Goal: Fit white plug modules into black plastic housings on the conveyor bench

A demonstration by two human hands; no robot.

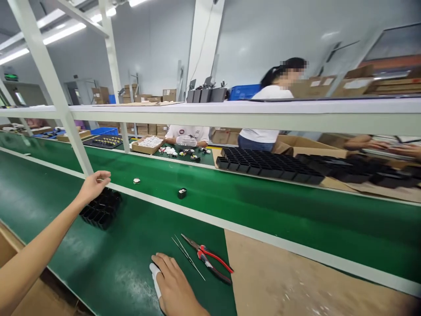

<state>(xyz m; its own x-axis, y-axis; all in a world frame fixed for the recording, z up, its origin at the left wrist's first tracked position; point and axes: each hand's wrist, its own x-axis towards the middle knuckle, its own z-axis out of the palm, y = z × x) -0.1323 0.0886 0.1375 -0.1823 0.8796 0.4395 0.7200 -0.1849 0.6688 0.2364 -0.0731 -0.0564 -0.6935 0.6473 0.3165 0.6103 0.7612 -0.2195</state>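
Black cups (102,210) lie just blw L hand (93,186).

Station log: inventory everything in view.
pliers: 1, red/black, bench
tweezers: 1, silver, bench
near cups: several, black, bench
black part: 1, black, green strip
white part: 1, white, green strip
far cups: many, black, far right
cardboard: 1, brown, bench right
white pieces: many, white, box
shelf: 1, white, across middle
cartons: many, brown, background
bins: 2+, blue, background
people: 3+, two in white, far side
left hand: 1, by near cups
right hand: 1, on bench
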